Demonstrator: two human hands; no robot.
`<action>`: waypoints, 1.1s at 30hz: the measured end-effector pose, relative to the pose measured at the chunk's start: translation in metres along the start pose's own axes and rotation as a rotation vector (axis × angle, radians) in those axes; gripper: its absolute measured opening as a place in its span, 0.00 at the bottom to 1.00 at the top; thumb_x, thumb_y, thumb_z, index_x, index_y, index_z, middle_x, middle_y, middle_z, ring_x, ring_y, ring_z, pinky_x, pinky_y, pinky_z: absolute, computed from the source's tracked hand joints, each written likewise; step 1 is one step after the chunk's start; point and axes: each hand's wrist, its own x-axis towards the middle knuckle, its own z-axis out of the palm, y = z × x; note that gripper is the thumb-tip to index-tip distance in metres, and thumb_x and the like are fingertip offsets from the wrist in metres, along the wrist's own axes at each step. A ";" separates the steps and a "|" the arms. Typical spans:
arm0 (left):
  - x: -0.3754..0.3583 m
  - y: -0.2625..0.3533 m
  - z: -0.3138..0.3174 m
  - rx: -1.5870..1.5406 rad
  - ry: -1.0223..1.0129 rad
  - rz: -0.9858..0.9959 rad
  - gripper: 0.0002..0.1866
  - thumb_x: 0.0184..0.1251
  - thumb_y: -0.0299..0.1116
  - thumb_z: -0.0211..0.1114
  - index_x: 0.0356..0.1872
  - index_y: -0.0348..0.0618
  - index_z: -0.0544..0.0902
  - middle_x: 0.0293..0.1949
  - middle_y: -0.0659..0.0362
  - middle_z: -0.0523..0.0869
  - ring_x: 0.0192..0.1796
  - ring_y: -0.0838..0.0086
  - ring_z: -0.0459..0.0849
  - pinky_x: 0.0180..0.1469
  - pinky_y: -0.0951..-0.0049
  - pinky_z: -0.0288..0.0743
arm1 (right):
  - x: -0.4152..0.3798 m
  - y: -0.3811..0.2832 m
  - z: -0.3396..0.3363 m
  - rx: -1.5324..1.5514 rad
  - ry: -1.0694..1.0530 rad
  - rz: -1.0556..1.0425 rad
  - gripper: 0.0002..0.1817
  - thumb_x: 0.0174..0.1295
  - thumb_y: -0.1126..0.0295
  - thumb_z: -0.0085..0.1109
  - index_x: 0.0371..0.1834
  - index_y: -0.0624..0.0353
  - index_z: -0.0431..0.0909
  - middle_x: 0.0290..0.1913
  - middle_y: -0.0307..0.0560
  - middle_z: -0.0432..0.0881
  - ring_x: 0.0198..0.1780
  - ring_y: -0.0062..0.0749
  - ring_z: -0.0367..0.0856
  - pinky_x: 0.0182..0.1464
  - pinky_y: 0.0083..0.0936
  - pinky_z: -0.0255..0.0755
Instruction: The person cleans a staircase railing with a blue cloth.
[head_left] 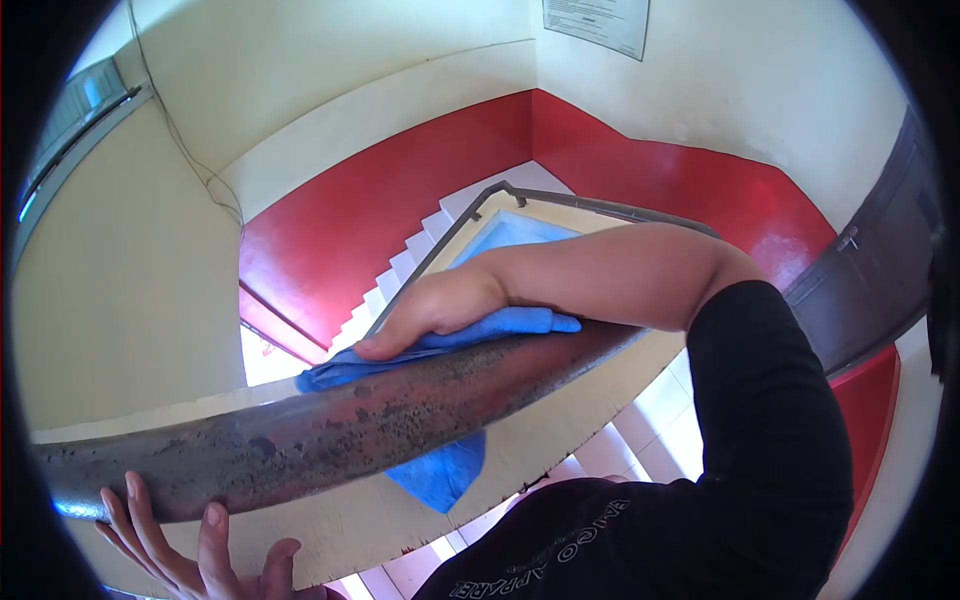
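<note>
A thick, worn metal handrail (300,437) with dark pitted patches runs across the view on top of a cream wall. My right hand (430,310) lies over the far side of the rail, pressing on a blue cloth (520,321); its thumb points left, and its other fingers are hidden. Part of the cloth hangs below the rail's near side. At the lower left my left hand (190,555) has its fingers spread, with fingertips at the rail's lower edge and nothing held.
White stairs (405,262) descend beside a red and cream wall (400,165). Behind my right arm is a second railing (620,209). A dark door (870,260) stands at the right, and a cable (170,125) hangs at the upper left. More steps show below the rail.
</note>
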 end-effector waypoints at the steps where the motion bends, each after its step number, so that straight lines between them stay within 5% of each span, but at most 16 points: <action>1: 0.000 0.000 0.002 0.006 -0.002 -0.003 0.36 0.57 0.72 0.66 0.64 0.69 0.80 0.73 0.47 0.70 0.77 0.41 0.61 0.72 0.26 0.51 | -0.004 0.002 -0.002 0.017 -0.003 0.020 0.29 0.75 0.48 0.54 0.64 0.64 0.80 0.64 0.42 0.81 0.61 0.24 0.77 0.64 0.28 0.69; 4: 0.001 -0.001 0.000 0.013 -0.028 0.016 0.35 0.59 0.70 0.66 0.64 0.68 0.78 0.73 0.45 0.70 0.76 0.40 0.61 0.71 0.27 0.54 | 0.006 0.050 -0.050 -0.281 -0.138 0.140 0.28 0.76 0.49 0.53 0.64 0.64 0.80 0.62 0.41 0.81 0.59 0.22 0.77 0.63 0.28 0.70; 7: 0.001 -0.001 -0.002 0.017 -0.033 0.008 0.33 0.60 0.68 0.67 0.63 0.66 0.79 0.72 0.45 0.71 0.75 0.40 0.62 0.70 0.27 0.54 | -0.008 0.043 -0.040 -0.113 -0.141 0.211 0.27 0.77 0.51 0.51 0.64 0.63 0.79 0.60 0.40 0.82 0.59 0.22 0.76 0.64 0.28 0.69; 12: 0.001 -0.005 -0.003 -0.034 -0.065 0.012 0.32 0.60 0.66 0.69 0.62 0.64 0.78 0.73 0.45 0.69 0.75 0.40 0.60 0.70 0.27 0.51 | -0.008 0.014 -0.016 -0.410 0.038 -0.131 0.32 0.76 0.44 0.51 0.60 0.67 0.79 0.53 0.46 0.85 0.54 0.29 0.79 0.60 0.30 0.71; 15: 0.016 0.004 0.004 0.125 0.108 0.052 0.32 0.63 0.67 0.65 0.61 0.59 0.81 0.61 0.47 0.82 0.64 0.49 0.79 0.61 0.39 0.72 | -0.053 -0.008 -0.001 -0.828 0.110 -0.203 0.36 0.74 0.41 0.50 0.63 0.68 0.77 0.55 0.57 0.84 0.53 0.42 0.84 0.57 0.31 0.75; 18: 0.005 0.005 -0.005 0.227 -0.120 0.029 0.38 0.63 0.63 0.65 0.73 0.69 0.65 0.76 0.50 0.66 0.79 0.46 0.59 0.75 0.27 0.48 | -0.081 0.029 0.028 -1.301 0.464 -0.646 0.34 0.66 0.43 0.58 0.63 0.62 0.77 0.60 0.58 0.81 0.54 0.49 0.85 0.54 0.37 0.79; 20: 0.003 0.005 -0.004 0.264 -0.128 0.033 0.37 0.63 0.65 0.63 0.72 0.70 0.65 0.75 0.47 0.66 0.78 0.44 0.60 0.74 0.26 0.49 | -0.088 0.061 0.039 -1.448 0.709 -0.953 0.34 0.61 0.46 0.62 0.65 0.58 0.77 0.63 0.56 0.79 0.55 0.49 0.85 0.53 0.39 0.80; 21: 0.003 0.004 -0.003 0.282 -0.120 0.036 0.37 0.63 0.66 0.62 0.71 0.70 0.64 0.75 0.46 0.66 0.78 0.43 0.60 0.74 0.25 0.49 | -0.090 0.082 0.049 -1.428 0.809 -0.930 0.34 0.52 0.48 0.66 0.63 0.48 0.80 0.64 0.53 0.79 0.60 0.48 0.83 0.62 0.42 0.76; 24: 0.003 0.004 -0.003 0.312 -0.117 0.042 0.37 0.63 0.64 0.64 0.71 0.69 0.65 0.75 0.47 0.66 0.78 0.44 0.60 0.73 0.26 0.51 | -0.110 0.151 0.052 -1.621 0.973 -0.899 0.34 0.45 0.48 0.69 0.61 0.38 0.82 0.66 0.51 0.78 0.67 0.52 0.76 0.71 0.50 0.66; 27: 0.005 0.000 -0.006 0.276 -0.129 0.069 0.37 0.62 0.64 0.64 0.71 0.66 0.66 0.75 0.49 0.67 0.79 0.45 0.59 0.75 0.28 0.50 | -0.128 0.233 0.032 -1.706 1.146 -0.629 0.34 0.41 0.48 0.71 0.59 0.31 0.84 0.68 0.47 0.77 0.71 0.55 0.71 0.73 0.63 0.56; 30: 0.006 -0.002 -0.003 0.255 -0.096 0.097 0.38 0.62 0.65 0.64 0.70 0.64 0.68 0.76 0.51 0.66 0.79 0.47 0.59 0.76 0.31 0.47 | -0.103 0.222 0.045 -1.453 1.330 -0.904 0.32 0.45 0.48 0.70 0.60 0.28 0.83 0.70 0.44 0.75 0.73 0.55 0.69 0.71 0.69 0.52; 33: 0.006 -0.004 -0.003 0.208 -0.077 0.107 0.37 0.63 0.66 0.63 0.70 0.64 0.70 0.77 0.53 0.66 0.80 0.49 0.58 0.77 0.32 0.44 | -0.064 0.171 0.074 -1.531 1.391 -0.917 0.25 0.54 0.44 0.66 0.58 0.25 0.85 0.73 0.44 0.72 0.76 0.54 0.64 0.73 0.69 0.49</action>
